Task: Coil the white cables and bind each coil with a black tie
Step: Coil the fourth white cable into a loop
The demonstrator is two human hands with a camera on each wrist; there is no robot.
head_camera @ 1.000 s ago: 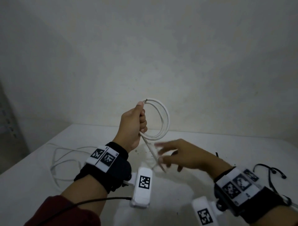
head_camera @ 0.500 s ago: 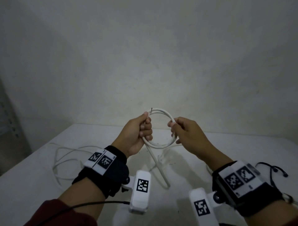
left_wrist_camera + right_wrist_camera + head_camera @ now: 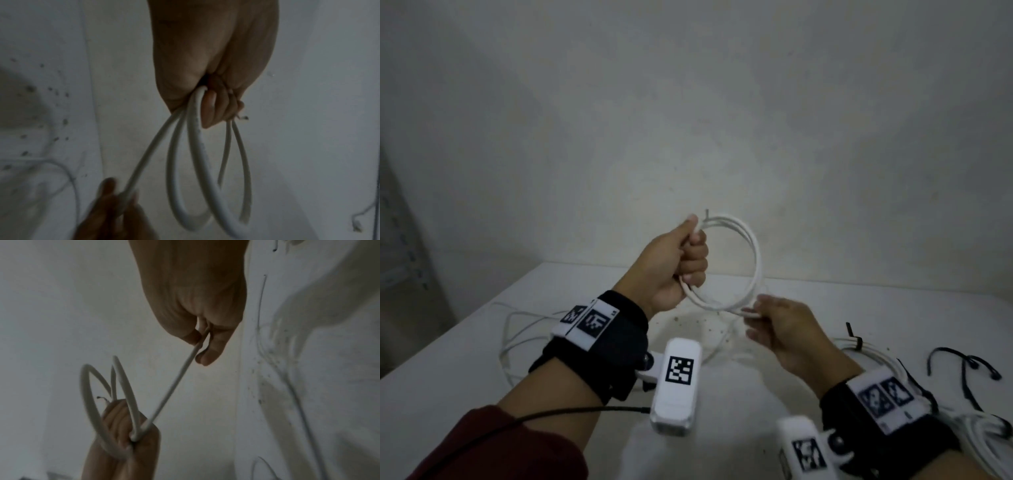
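Note:
My left hand [image 3: 681, 260] is raised above the table and grips a coil of white cable [image 3: 755, 260] with a few loops; the bare cable end pokes up past the thumb. In the left wrist view the loops [image 3: 197, 170] hang from the curled fingers [image 3: 213, 107]. My right hand [image 3: 774, 322] is below and to the right and pinches the free run of the same cable [image 3: 174, 384] between thumb and fingers [image 3: 209, 350]. The rest of that cable drops to the table behind the hand.
A loose white cable [image 3: 517, 329] lies on the white table [image 3: 448, 377] at the left. At the right lie a white coil bound with a black tie [image 3: 858, 341] and loose black ties [image 3: 969, 363]. A plain wall stands close behind.
The right hand has slid from the top of the loop down and right along the cable. The left hand has risen a little and the coil has gained a loop.

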